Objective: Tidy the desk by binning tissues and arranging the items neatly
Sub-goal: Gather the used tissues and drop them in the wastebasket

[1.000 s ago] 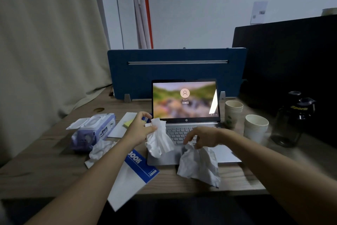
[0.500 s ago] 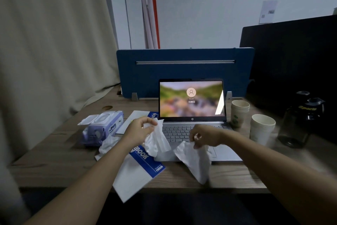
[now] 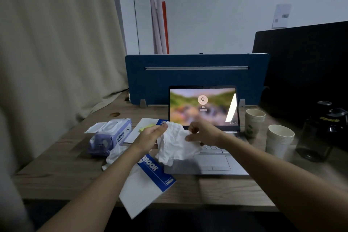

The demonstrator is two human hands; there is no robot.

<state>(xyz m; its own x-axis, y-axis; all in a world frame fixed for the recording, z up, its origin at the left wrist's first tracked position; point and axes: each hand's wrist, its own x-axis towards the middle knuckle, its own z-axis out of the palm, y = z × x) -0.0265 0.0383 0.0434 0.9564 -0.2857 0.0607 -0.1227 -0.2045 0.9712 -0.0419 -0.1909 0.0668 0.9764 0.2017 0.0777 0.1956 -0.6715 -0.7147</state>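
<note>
A wad of crumpled white tissues [image 3: 176, 145] hangs in the air over the keyboard of the open laptop [image 3: 214, 164]. My left hand [image 3: 150, 136] grips its left side and my right hand [image 3: 204, 133] grips its right side. Another crumpled tissue [image 3: 115, 153] lies on the wooden desk [image 3: 56, 171] beside a purple wet-wipe pack [image 3: 110, 136] with its lid flipped up. A blue and white notebook [image 3: 145, 188] sticks out over the desk's front edge under my left forearm. A second notebook with a yellow sticky note [image 3: 144, 128] lies behind my left hand.
Two stacks of paper cups [image 3: 254, 122] [image 3: 279, 140] stand right of the laptop, and a dark glass jug [image 3: 322, 132] further right. A blue divider panel [image 3: 195, 77] closes the desk's back. A beige curtain [image 3: 52, 53] hangs on the left.
My hands have risen and come together, so the two tissues that hung apart now form one wad between them over the keyboard.
</note>
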